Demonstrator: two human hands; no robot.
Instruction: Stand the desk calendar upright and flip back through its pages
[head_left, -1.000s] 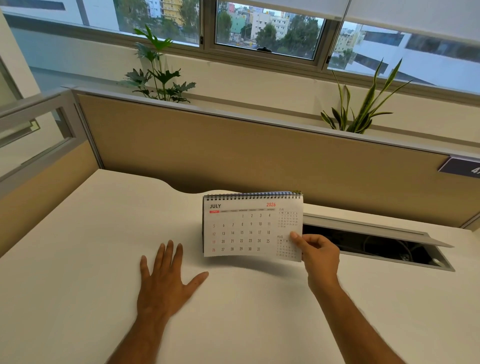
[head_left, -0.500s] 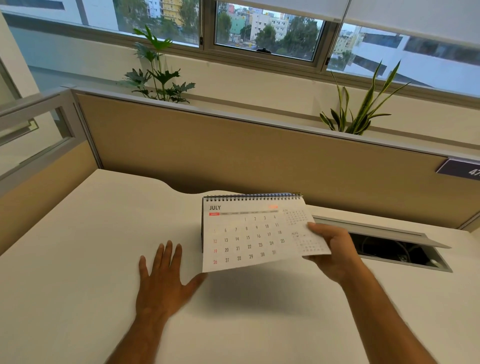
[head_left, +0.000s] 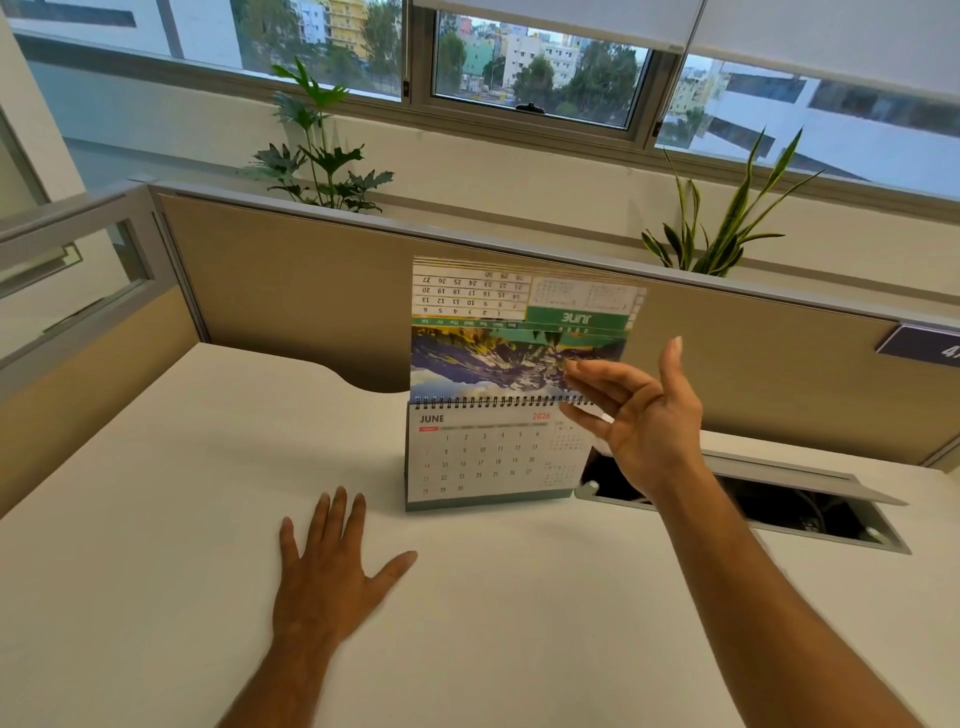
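The spiral-bound desk calendar (head_left: 493, 457) stands upright on the white desk (head_left: 156, 519), its front face showing JUNE 2026. One flipped page (head_left: 514, 332) is in the air above the spiral binding, blurred, its back printed upside down with a mountain picture and a green June grid. My right hand (head_left: 639, 415) is raised at the calendar's right end, fingers spread, fingertips near the page's lower right corner; whether they touch it is unclear. My left hand (head_left: 327, 577) lies flat on the desk in front and left of the calendar, fingers apart.
A beige partition (head_left: 291, 291) closes the desk's far side. An open cable tray (head_left: 810, 499) with a raised lid sits right of the calendar, behind my right arm. Two potted plants (head_left: 317, 156) stand on the ledge beyond, below the window.
The JULY page that my right hand held by its lower right corner has swung up over the spiral, uncovering JUNE. My right hand has let go and opened. The left hand stayed put.
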